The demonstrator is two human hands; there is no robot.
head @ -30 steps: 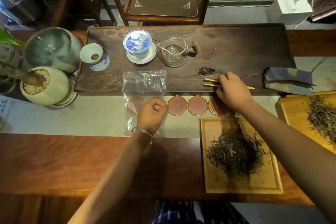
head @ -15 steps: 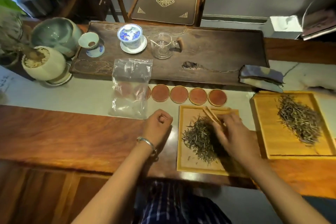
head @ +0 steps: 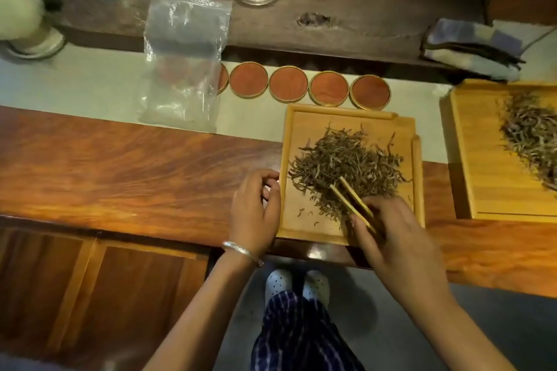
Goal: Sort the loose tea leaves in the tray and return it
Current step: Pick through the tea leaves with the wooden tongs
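The right hand [head: 401,238] pinches a pair of wooden tweezers [head: 351,200], fingers curled round the near end, tips reaching into the near edge of the pile of tea leaves [head: 346,163], which sits heaped in the middle of the small wooden tray [head: 301,229] at the near edge of the table [head: 135,166]. The left hand [head: 254,211] rests just beside the tray's left rim, fingers loosely curled and holding nothing that I can make out; whether it touches the rim I cannot tell. Those leaves look dry, thin and wiry, so I judge them very light and brittle: press too hard and they likely snap, sweep too fast and they scatter over the low rim. A few strays already lie apart on the bare wood at the near left of the tray. The tweezers look best suited to a gentle nip on one strand at a time, or a soft raking through the top of the heap. The tray itself looks stiff and light, with a shallow lip; for carrying it, a grip on both side rims and a level lift seems wise, since any tilt would probably slide the pile. Far of the tray runs a row of round coasters [head: 287,83], a clear plastic bag [head: 184,60] lies to the far left, and a second tray of leaves [head: 488,166] sits off right
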